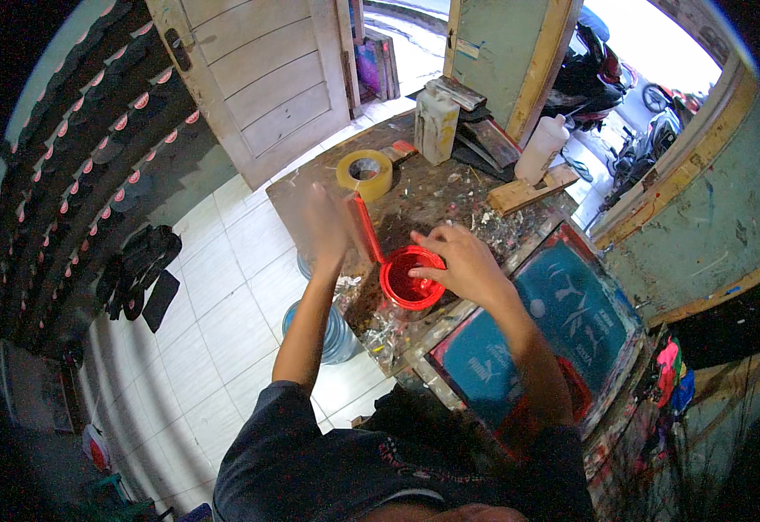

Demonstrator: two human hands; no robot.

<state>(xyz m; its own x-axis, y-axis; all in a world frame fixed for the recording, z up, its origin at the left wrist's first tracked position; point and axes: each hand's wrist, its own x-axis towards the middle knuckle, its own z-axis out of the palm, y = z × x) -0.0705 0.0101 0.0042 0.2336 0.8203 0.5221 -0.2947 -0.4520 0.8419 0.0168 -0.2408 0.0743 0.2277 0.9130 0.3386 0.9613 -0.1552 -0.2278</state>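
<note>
Red, a round tub (407,304) sits on the desk (423,196), glossy red coating inside; the right hand's (464,265) fingers pinch its rim. Beside a red-smeared blade (364,228), the left hand (324,228) blurs, finger state unclear. Beyond stand a whitish bottle (542,150) and a stained jug (435,129), contents hidden.

The short-sleeved dark shirt (310,452) bears small reddish print (390,453).

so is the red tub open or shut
Open: the red tub is lidless, and its red inside shows from above.
</note>
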